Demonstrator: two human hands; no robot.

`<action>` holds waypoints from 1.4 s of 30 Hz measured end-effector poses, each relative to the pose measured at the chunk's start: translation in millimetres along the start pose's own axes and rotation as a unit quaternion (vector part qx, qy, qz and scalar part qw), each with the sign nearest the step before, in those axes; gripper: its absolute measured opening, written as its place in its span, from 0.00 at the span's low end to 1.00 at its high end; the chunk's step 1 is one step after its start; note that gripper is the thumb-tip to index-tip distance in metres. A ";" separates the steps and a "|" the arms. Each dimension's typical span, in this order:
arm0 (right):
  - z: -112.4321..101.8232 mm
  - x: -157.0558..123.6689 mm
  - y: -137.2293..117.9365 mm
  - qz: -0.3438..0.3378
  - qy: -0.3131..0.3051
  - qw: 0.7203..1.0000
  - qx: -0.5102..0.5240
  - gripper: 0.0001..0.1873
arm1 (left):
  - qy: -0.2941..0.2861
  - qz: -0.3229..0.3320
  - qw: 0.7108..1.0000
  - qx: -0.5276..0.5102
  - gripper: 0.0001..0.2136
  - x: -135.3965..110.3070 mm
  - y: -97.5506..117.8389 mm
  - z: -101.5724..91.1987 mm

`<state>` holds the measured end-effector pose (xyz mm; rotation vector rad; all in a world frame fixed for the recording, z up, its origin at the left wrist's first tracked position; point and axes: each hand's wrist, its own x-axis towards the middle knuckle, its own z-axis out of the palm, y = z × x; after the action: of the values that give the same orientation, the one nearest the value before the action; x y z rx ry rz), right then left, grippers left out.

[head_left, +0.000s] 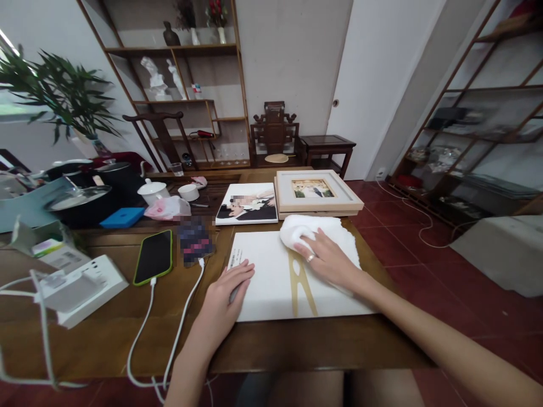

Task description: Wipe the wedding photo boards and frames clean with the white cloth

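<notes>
A white canvas panel with a gold mark lies flat on the wooden table in front of me. My left hand rests flat on the panel's left edge, fingers stretched out. My right hand lies on a white cloth bunched at the panel's far right part, fingers curled over it and a ring on one finger. Beyond the panel lie a frameless photo print and a stack of framed pictures.
A phone in a green case and a second device lie left of the panel, each with a white cable. A white box, pots, a blue block, a teapot and cups crowd the table's left. Shelves, chairs and a plant stand behind.
</notes>
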<state>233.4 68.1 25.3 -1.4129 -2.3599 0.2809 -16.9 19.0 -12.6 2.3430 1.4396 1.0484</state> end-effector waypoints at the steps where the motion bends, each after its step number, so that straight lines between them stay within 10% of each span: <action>1: 4.3 5.0 -1.5 -0.001 0.008 1.000 -0.003 0.24 | 0.001 0.001 1.000 0.001 0.11 -0.2 -0.7 0.4; 9: 14.4 -45.6 -46.8 -0.126 -0.042 0.991 -0.029 0.16 | 0.006 0.005 1.000 0.001 0.12 -1.3 -1.8 2.3; 16: -7.6 -87.3 -53.4 -0.338 -0.150 0.929 -0.028 0.12 | -0.003 -0.001 1.000 0.001 0.12 -1.3 -0.3 0.2; 23: -16.6 -29.8 -10.2 -0.173 -0.084 0.981 0.028 0.21 | 0.004 -0.006 1.000 -0.014 0.11 -2.0 0.2 1.8; 31: 16.3 33.5 -36.5 -0.094 -0.041 0.995 -0.004 0.22 | 0.008 0.009 1.000 -0.001 0.11 -0.3 -0.5 0.0; 42: 6.6 -67.9 -81.2 -0.200 -0.141 0.969 -0.028 0.20 | -0.011 0.005 1.000 0.008 0.13 0.3 1.0 -1.8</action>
<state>194.3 -30.1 33.7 -0.9332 -2.8371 0.3218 -17.3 18.3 -10.6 2.3675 1.4346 1.0149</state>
